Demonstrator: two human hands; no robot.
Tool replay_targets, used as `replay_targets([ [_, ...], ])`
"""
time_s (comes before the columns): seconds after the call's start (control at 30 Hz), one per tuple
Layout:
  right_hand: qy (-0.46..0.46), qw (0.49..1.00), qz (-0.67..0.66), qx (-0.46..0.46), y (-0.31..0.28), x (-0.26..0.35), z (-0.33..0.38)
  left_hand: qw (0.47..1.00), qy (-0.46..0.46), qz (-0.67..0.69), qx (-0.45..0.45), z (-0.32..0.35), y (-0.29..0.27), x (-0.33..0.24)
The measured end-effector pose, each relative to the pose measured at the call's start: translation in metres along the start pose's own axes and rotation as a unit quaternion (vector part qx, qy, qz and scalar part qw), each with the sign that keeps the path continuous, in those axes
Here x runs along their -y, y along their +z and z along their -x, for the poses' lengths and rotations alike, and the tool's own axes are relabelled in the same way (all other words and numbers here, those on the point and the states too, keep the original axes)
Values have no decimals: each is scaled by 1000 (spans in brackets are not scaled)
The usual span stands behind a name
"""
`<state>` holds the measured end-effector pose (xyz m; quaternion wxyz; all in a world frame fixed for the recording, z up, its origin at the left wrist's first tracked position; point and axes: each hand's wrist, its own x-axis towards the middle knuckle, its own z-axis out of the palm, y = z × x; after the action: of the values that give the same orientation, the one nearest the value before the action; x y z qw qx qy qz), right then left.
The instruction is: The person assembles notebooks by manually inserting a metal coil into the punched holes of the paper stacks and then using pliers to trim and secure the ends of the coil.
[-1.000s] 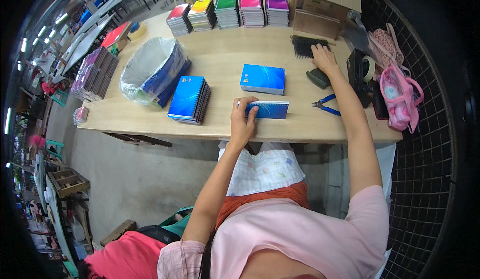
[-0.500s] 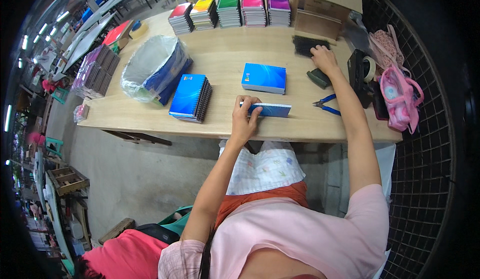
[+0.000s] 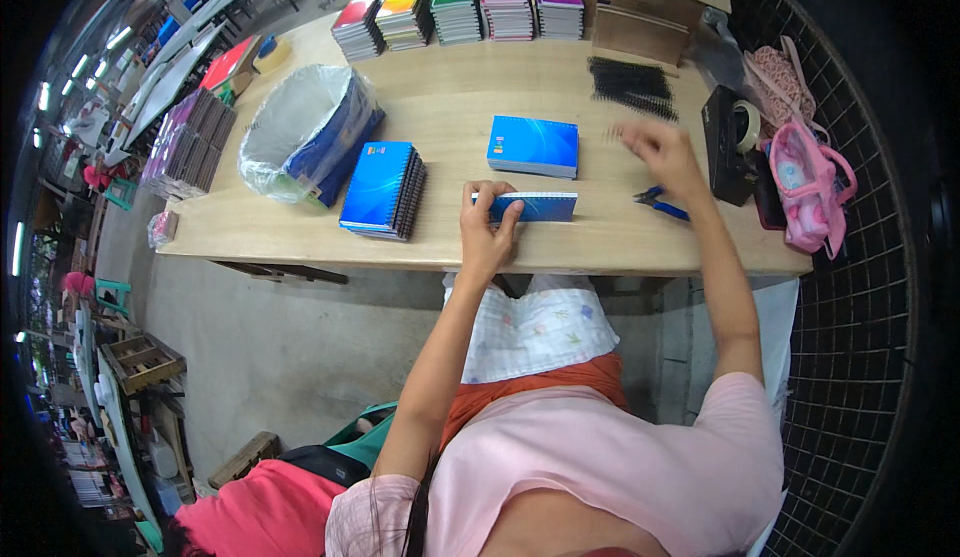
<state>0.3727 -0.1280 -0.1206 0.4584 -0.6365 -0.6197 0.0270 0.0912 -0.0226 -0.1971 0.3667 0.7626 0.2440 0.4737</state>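
My left hand [image 3: 487, 225] grips an unbound blue notebook [image 3: 546, 207], standing on its long edge with the row of punched holes upward. Raised over the table on the right, my right hand [image 3: 662, 155] is smeared by motion. A black binding wire [image 3: 615, 135], also blurred, sticks out from its fingertips. Behind the held notebook lies a stack of blue notebooks [image 3: 533, 145] without wires. Wire-bound blue notebooks [image 3: 377, 187] are piled to the left. A heap of black binding wires [image 3: 634, 87] lies beyond my right hand, and pliers with blue handles [image 3: 663, 204] lie below it.
A lined bin [image 3: 305, 137] stands at left on the table [image 3: 450, 87]. Stacks of coloured notebooks [image 3: 508, 9] line the far edge, beside a cardboard box [image 3: 645, 17]. A black tape dispenser [image 3: 727, 147] and pink bag [image 3: 805, 182] sit at right. Another person's pink-red sleeve [image 3: 265, 507] shows lower left.
My right hand has come back from the heap of black wires toward me, bringing a wire with it. My left hand keeps the notebook upright in nearly the same place.
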Motion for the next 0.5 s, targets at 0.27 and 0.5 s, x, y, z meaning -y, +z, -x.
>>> replay_targets([
  [0.27, 75, 993, -89, 18, 42, 34, 59, 1000, -2, 4, -2, 0, 3, 4],
  [0.5, 55, 992, -105, 54, 47, 41, 47, 1000, 2, 3, -7, 1, 3, 9],
])
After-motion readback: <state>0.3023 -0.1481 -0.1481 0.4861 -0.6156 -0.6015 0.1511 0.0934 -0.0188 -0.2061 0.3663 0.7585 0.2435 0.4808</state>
